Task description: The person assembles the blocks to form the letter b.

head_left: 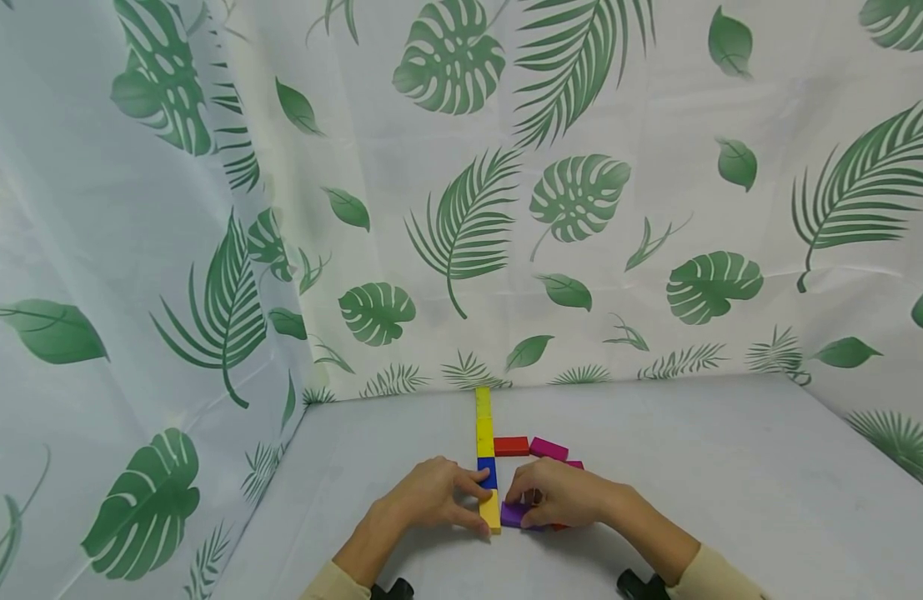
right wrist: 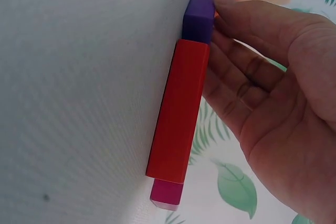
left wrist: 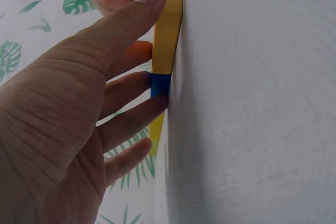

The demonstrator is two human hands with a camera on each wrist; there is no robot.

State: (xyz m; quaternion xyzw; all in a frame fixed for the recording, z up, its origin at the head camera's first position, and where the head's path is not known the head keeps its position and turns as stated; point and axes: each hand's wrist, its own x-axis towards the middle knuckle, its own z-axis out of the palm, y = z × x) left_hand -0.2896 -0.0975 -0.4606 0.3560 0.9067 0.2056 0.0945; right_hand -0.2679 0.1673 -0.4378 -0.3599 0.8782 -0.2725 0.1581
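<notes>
A straight row of flat blocks runs away from me: an orange-yellow block (head_left: 491,521) nearest, a blue block (head_left: 489,464), then yellow blocks (head_left: 485,437). My left hand (head_left: 434,493) lies along the row's left side, its thumb at the orange-yellow block and its extended fingertips touching the row near the blue block. Right of the near end, my right hand (head_left: 569,493) pinches a purple block (right wrist: 198,22) between thumb and fingers, low on the table. Adjoining it in the right wrist view is a red block (right wrist: 178,114), mostly hidden by the hand in the head view.
Another red block (head_left: 511,447) touches the row's right side, and a magenta block (head_left: 549,448) continues from it in a curve towards my right hand. The white table (head_left: 686,467) meets a leaf-printed curtain (head_left: 626,333) at the back and left.
</notes>
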